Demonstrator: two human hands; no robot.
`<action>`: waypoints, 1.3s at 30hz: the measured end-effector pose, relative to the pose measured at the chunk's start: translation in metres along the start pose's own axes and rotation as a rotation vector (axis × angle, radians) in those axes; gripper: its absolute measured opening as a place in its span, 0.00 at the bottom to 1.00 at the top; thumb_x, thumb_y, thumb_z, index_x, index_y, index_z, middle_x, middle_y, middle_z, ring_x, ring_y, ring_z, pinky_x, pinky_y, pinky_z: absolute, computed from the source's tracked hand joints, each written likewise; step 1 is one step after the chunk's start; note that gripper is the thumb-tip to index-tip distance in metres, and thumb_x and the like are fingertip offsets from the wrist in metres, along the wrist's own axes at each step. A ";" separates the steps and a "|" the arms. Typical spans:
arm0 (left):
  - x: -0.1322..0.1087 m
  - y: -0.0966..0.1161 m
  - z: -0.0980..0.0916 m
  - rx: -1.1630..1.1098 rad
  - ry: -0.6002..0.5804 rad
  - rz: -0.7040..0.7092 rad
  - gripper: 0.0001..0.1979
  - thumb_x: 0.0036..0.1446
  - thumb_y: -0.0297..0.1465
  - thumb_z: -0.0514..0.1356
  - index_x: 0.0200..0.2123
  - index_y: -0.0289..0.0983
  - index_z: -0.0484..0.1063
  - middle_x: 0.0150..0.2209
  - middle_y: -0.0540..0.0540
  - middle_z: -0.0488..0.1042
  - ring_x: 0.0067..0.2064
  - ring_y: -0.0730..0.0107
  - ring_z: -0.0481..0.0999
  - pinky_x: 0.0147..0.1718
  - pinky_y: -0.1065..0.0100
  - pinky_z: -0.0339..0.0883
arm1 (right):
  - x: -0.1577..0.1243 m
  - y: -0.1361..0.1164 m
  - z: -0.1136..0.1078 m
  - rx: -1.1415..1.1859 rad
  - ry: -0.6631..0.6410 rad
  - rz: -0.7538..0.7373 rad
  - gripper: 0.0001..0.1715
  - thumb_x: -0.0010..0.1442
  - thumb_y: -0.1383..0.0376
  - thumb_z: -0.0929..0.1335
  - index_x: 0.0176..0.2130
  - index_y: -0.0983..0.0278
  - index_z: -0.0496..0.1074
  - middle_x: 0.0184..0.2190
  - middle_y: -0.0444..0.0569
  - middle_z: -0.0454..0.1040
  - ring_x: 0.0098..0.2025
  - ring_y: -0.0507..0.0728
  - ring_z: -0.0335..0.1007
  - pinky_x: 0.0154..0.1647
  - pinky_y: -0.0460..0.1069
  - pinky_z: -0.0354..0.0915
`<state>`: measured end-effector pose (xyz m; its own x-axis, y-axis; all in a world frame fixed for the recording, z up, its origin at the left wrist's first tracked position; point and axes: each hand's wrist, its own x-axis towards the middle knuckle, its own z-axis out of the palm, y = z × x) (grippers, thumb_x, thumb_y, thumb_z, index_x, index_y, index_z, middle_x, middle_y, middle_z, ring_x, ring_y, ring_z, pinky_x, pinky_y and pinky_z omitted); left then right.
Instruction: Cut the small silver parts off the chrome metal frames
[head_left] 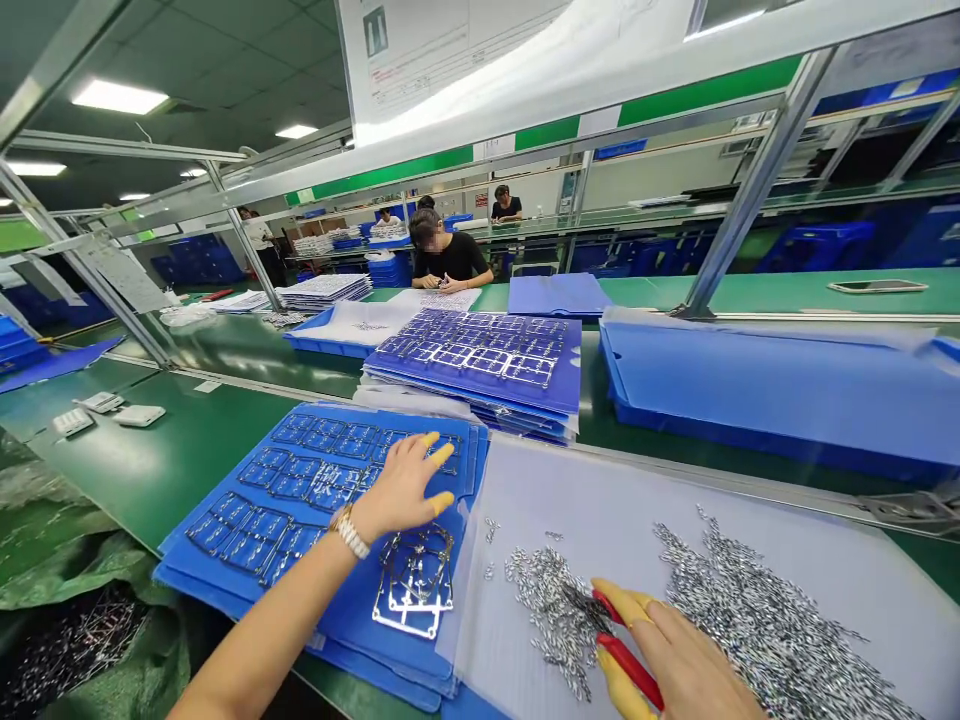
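My left hand, with yellow finger covers, hovers over or touches the far right part of a blue sheet. Its thumb and fingers are spread, with nothing visible in them. Rows of shiny metal frames lie on that sheet, and some loose frames overlap below my left hand. In my right hand, also with yellow finger covers, are red-handled cutting pliers. Their dark jaws point into a pile of small silvery metal parts on a whitish sheet.
A larger heap of small parts lies at the right. Behind stand a stack of blue sheets with frames and a blue tray. A green bag of metal scrap sits at the left. A person works across the bench.
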<state>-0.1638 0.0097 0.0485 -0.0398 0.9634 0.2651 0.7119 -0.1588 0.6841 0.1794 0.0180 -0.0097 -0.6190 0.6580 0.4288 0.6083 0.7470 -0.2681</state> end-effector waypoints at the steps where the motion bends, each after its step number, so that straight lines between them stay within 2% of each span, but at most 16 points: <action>1: 0.016 -0.006 0.001 0.044 -0.009 -0.028 0.32 0.39 0.41 0.69 0.52 0.48 0.71 0.61 0.40 0.61 0.64 0.42 0.51 0.61 0.46 0.32 | 0.002 -0.003 -0.003 0.011 -0.024 -0.007 0.24 0.62 0.60 0.62 0.57 0.58 0.62 0.43 0.51 0.75 0.42 0.59 0.72 0.39 0.52 0.69; 4: 0.054 -0.026 0.007 0.056 -0.075 -0.083 0.37 0.28 0.39 0.73 0.48 0.46 0.73 0.58 0.37 0.65 0.62 0.37 0.53 0.60 0.41 0.28 | 0.003 -0.009 -0.010 0.026 -0.071 0.007 0.26 0.64 0.59 0.62 0.61 0.58 0.58 0.46 0.51 0.74 0.45 0.58 0.72 0.42 0.52 0.69; 6: 0.069 -0.035 0.010 0.034 -0.125 -0.109 0.37 0.26 0.38 0.74 0.47 0.44 0.74 0.52 0.36 0.69 0.59 0.35 0.58 0.58 0.38 0.31 | -0.001 -0.009 -0.015 0.029 -0.083 0.037 0.26 0.65 0.58 0.62 0.61 0.58 0.57 0.47 0.50 0.74 0.47 0.57 0.71 0.44 0.51 0.69; 9: 0.074 -0.033 0.009 0.010 -0.159 -0.123 0.39 0.30 0.39 0.73 0.51 0.42 0.72 0.47 0.37 0.70 0.55 0.37 0.63 0.57 0.38 0.40 | -0.008 -0.005 -0.022 0.029 -0.075 0.123 0.24 0.65 0.57 0.61 0.59 0.59 0.60 0.46 0.50 0.74 0.47 0.57 0.72 0.44 0.52 0.70; 11: 0.067 -0.018 0.008 -0.071 -0.140 -0.119 0.40 0.37 0.42 0.70 0.57 0.42 0.67 0.49 0.37 0.68 0.52 0.43 0.65 0.56 0.43 0.48 | -0.011 -0.002 -0.027 0.016 -0.061 0.202 0.21 0.64 0.57 0.62 0.55 0.60 0.64 0.45 0.51 0.75 0.45 0.58 0.73 0.42 0.53 0.70; 12: 0.061 -0.007 0.010 -0.180 -0.126 -0.126 0.39 0.43 0.44 0.68 0.59 0.44 0.64 0.51 0.38 0.66 0.49 0.47 0.68 0.54 0.47 0.53 | -0.011 -0.001 -0.028 0.006 -0.061 0.233 0.20 0.63 0.58 0.62 0.53 0.61 0.66 0.44 0.51 0.76 0.45 0.59 0.73 0.42 0.53 0.70; 14: 0.042 0.022 0.018 -0.666 -0.110 -0.204 0.34 0.53 0.47 0.60 0.62 0.48 0.58 0.55 0.39 0.65 0.43 0.56 0.72 0.48 0.52 0.62 | -0.008 -0.002 -0.030 -0.014 -0.056 0.242 0.18 0.61 0.59 0.62 0.49 0.61 0.68 0.42 0.52 0.76 0.44 0.59 0.73 0.42 0.54 0.70; 16: 0.021 0.052 0.035 -1.200 -0.213 -0.338 0.33 0.57 0.52 0.52 0.63 0.49 0.56 0.52 0.38 0.68 0.37 0.58 0.76 0.42 0.52 0.66 | -0.001 -0.008 -0.030 -0.035 -0.037 0.186 0.18 0.61 0.61 0.63 0.49 0.62 0.68 0.42 0.52 0.75 0.44 0.60 0.72 0.43 0.55 0.68; 17: 0.011 0.066 0.046 -1.382 -0.262 -0.396 0.33 0.57 0.53 0.50 0.62 0.46 0.57 0.50 0.37 0.70 0.36 0.57 0.76 0.41 0.52 0.66 | 0.004 -0.012 -0.030 -0.046 -0.014 0.148 0.18 0.61 0.61 0.63 0.50 0.63 0.68 0.42 0.52 0.75 0.44 0.60 0.72 0.43 0.55 0.67; 19: -0.003 0.086 0.068 -1.623 -0.310 -0.488 0.31 0.59 0.51 0.50 0.60 0.42 0.62 0.50 0.37 0.71 0.38 0.55 0.77 0.39 0.54 0.67 | 0.013 -0.023 -0.033 -0.074 0.053 0.081 0.20 0.61 0.62 0.63 0.53 0.63 0.66 0.43 0.53 0.74 0.43 0.60 0.70 0.43 0.55 0.65; 21: -0.011 0.096 0.088 -1.745 -0.316 -0.548 0.27 0.59 0.48 0.52 0.56 0.39 0.66 0.51 0.37 0.70 0.40 0.56 0.77 0.37 0.59 0.67 | 0.020 -0.034 -0.037 -0.099 0.113 0.045 0.22 0.61 0.63 0.64 0.55 0.64 0.65 0.42 0.53 0.74 0.43 0.60 0.68 0.43 0.56 0.62; 25: -0.011 0.096 0.115 -1.805 -0.294 -0.634 0.24 0.60 0.45 0.53 0.53 0.38 0.68 0.48 0.39 0.73 0.40 0.60 0.77 0.39 0.61 0.67 | 0.029 -0.049 -0.041 -0.160 0.093 0.057 0.23 0.58 0.64 0.68 0.53 0.64 0.67 0.39 0.52 0.74 0.39 0.60 0.66 0.39 0.55 0.58; 28: -0.011 0.091 0.126 -1.785 -0.296 -0.652 0.25 0.59 0.45 0.54 0.53 0.36 0.68 0.45 0.37 0.75 0.42 0.57 0.76 0.42 0.59 0.67 | 0.032 -0.052 -0.035 -0.226 0.039 0.081 0.25 0.54 0.65 0.70 0.52 0.65 0.68 0.35 0.50 0.74 0.37 0.60 0.64 0.37 0.55 0.55; 32: -0.014 0.088 0.132 -1.721 -0.291 -0.638 0.24 0.60 0.45 0.54 0.52 0.36 0.70 0.43 0.37 0.77 0.46 0.52 0.75 0.45 0.56 0.67 | 0.038 -0.053 -0.026 -0.264 0.005 0.099 0.28 0.52 0.64 0.72 0.52 0.65 0.67 0.35 0.48 0.73 0.37 0.60 0.64 0.36 0.54 0.53; 39: -0.015 0.082 0.136 -1.713 -0.278 -0.662 0.25 0.59 0.46 0.54 0.53 0.36 0.70 0.43 0.38 0.77 0.47 0.52 0.75 0.46 0.57 0.67 | 0.043 -0.055 -0.026 -0.320 -0.044 0.109 0.21 0.54 0.62 0.71 0.48 0.63 0.69 0.34 0.49 0.73 0.36 0.60 0.63 0.35 0.54 0.52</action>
<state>-0.0097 0.0115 0.0087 0.2470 0.9268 -0.2829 -0.7737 0.3643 0.5182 0.1324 0.0023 0.0460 -0.5582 0.7411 0.3732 0.7929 0.6089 -0.0233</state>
